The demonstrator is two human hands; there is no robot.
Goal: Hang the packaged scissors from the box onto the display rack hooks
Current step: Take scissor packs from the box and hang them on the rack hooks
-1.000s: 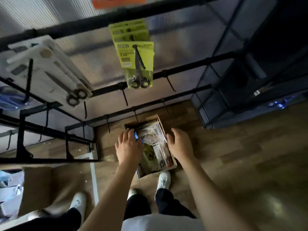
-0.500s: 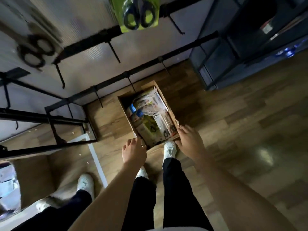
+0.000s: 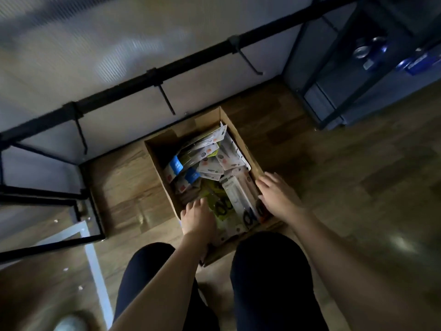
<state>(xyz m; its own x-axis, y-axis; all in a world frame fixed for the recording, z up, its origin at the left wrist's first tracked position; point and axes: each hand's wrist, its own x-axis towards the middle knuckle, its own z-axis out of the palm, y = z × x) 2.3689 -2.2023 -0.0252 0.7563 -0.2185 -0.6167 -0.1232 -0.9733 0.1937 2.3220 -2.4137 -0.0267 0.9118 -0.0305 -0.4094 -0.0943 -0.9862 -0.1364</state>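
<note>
An open cardboard box (image 3: pixel 157 163) sits on the wooden floor, holding several packaged scissors. A yellow-green pack (image 3: pixel 218 201) and a white pack (image 3: pixel 238 199) with black handles lie near its front. My left hand (image 3: pixel 198 217) reaches into the box's front left corner, fingers down among the packs. My right hand (image 3: pixel 278 195) lies over the box's right edge, fingers spread, touching the white pack. Whether either hand grips a pack is hidden. Behind the box runs the black display rack bar (image 3: pixel 191 60) with bare hooks (image 3: pixel 167 99).
A dark metal shelf unit (image 3: pixel 358 75) stands to the right of the box. The rack's black base frame (image 3: pixel 47 194) lies to the left. My dark-trousered legs (image 3: pixel 269 278) are just in front of the box. A white line (image 3: pixel 95 259) marks the floor.
The view has dropped towards the floor and closer to the box; the hanging packs have left the frame. Both hands have moved from the box's front rim into the box.
</note>
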